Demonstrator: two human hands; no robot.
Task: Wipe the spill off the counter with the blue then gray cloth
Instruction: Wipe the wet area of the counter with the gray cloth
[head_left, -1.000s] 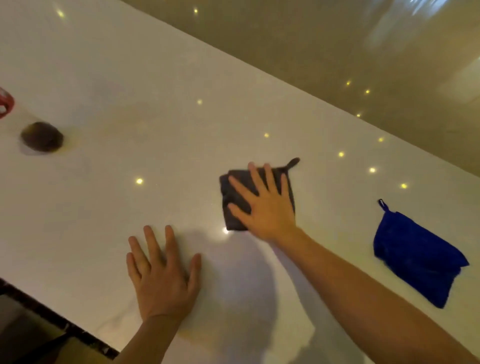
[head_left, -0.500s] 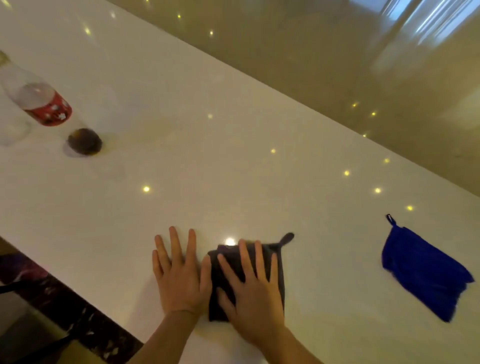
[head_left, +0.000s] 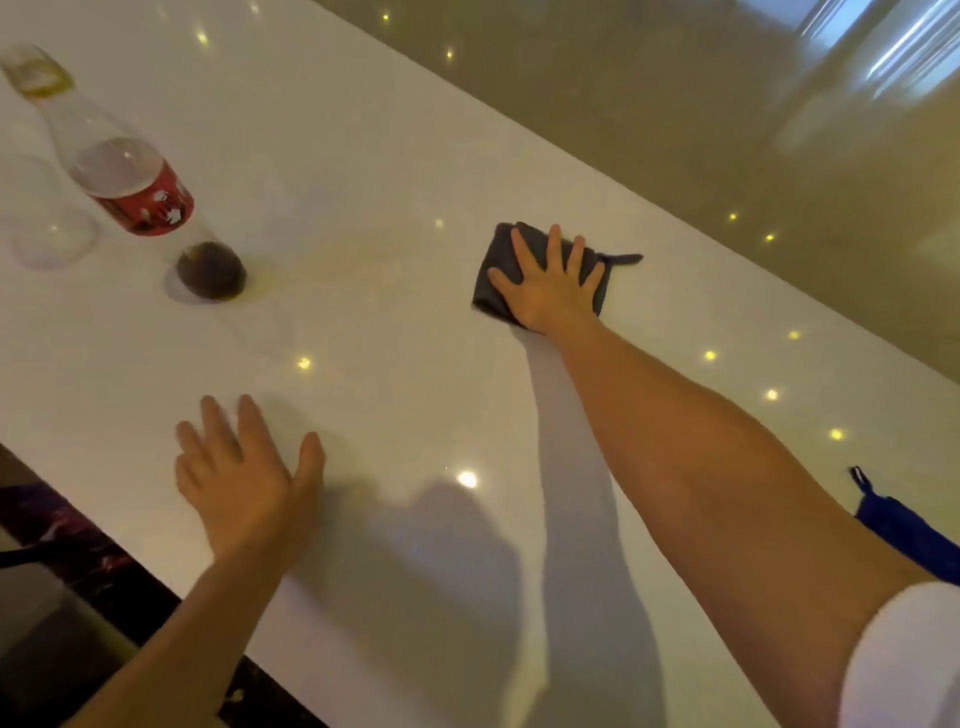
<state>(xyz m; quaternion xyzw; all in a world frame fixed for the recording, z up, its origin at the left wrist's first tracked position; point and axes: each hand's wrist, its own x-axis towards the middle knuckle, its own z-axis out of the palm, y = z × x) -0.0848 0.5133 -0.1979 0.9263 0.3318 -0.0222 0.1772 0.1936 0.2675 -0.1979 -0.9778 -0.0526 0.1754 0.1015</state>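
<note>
Cloth work has swung outward: my right hand (head_left: 550, 288) now presses the gray cloth (head_left: 491, 280) flat, far beyond my open, empty left hand (head_left: 244, 478), widening the gray pass.

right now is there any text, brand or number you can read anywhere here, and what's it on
Nothing can be read.
Bottle: its red label carries white marks, too blurred to read as letters.
Gray cloth under the right hand: no text shows.
Blue cloth: no text shows.
Counter: only light reflections, no print.
</note>
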